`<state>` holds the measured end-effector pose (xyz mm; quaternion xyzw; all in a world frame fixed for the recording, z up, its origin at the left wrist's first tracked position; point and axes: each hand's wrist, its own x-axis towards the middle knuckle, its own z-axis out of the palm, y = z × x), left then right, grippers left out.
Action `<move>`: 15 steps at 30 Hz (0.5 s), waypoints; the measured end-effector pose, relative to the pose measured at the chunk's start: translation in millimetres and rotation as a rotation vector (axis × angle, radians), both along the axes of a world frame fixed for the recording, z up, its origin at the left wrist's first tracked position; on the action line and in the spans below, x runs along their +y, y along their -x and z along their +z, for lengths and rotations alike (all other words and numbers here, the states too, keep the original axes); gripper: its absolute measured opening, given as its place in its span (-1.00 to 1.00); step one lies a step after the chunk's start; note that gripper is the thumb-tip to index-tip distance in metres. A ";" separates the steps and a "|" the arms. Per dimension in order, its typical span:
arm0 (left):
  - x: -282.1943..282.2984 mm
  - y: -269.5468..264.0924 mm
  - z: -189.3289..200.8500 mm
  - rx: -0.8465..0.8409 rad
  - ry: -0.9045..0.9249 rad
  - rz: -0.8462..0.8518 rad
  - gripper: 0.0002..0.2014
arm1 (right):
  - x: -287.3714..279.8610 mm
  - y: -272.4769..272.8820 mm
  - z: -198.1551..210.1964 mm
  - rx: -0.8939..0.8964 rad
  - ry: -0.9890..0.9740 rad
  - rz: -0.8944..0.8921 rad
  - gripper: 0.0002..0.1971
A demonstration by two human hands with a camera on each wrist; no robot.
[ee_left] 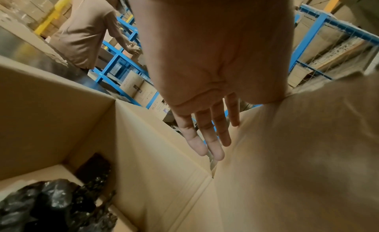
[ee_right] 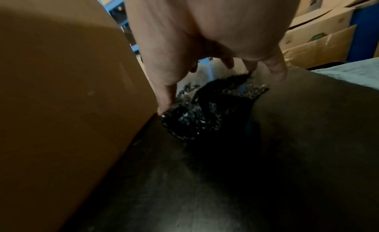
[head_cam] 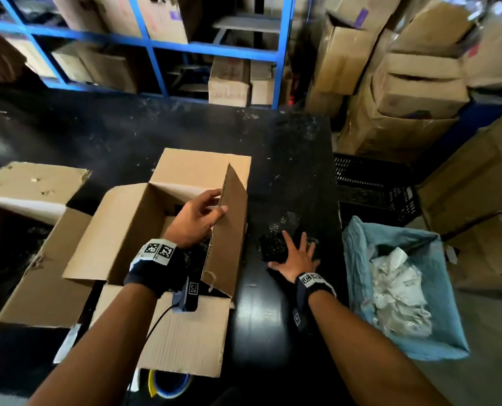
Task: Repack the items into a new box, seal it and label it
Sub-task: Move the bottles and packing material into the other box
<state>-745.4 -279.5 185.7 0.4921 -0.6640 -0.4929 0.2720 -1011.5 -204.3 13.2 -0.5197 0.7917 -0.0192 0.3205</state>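
An open cardboard box point(head_cam: 127, 224) stands on the black table point(head_cam: 273, 317). Its right flap point(head_cam: 232, 230) is upright. My left hand point(head_cam: 197, 221) lies against that flap's inner face with fingers point(ee_left: 207, 138) straight. Black bubble-wrapped packets point(ee_left: 51, 206) lie in the box's bottom. Just right of the box, another black bubble-wrapped packet point(head_cam: 273, 247) lies on the table. My right hand point(head_cam: 298, 256) hovers spread over it, and the thumb point(ee_right: 167, 96) touches its near end point(ee_right: 205, 115). Nothing is gripped.
A torn open carton point(head_cam: 30, 200) sits at the left. A blue-lined bin point(head_cam: 361, 273) of white paper stands right of the table, a black crate point(head_cam: 372, 189) behind it. A tape roll point(head_cam: 168, 382) lies at the near edge. Blue shelving point(head_cam: 156, 48), stacked cartons point(head_cam: 405, 83), another person point(ee_left: 86, 32).
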 end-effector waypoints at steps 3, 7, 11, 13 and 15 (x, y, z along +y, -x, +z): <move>-0.3 -3.8 0.7 0.011 -0.031 -0.022 -0.59 | -19.0 -2.3 -18.2 -0.007 -0.086 0.048 0.14; -0.9 -5.0 -0.9 0.038 -0.074 -0.007 -0.59 | -12.3 -12.5 -38.4 0.138 -0.098 0.197 -0.15; 2.8 0.2 -0.8 0.027 -0.073 -0.020 -0.59 | 12.3 -24.9 -36.0 0.112 0.117 0.178 -0.48; 5.8 4.2 -1.7 0.019 -0.076 -0.021 -0.61 | 18.3 -19.9 -30.1 0.048 0.155 0.123 -0.57; 9.1 9.7 -1.2 -0.026 -0.036 -0.015 -0.58 | 18.6 -7.7 -16.8 0.008 0.206 0.054 -0.70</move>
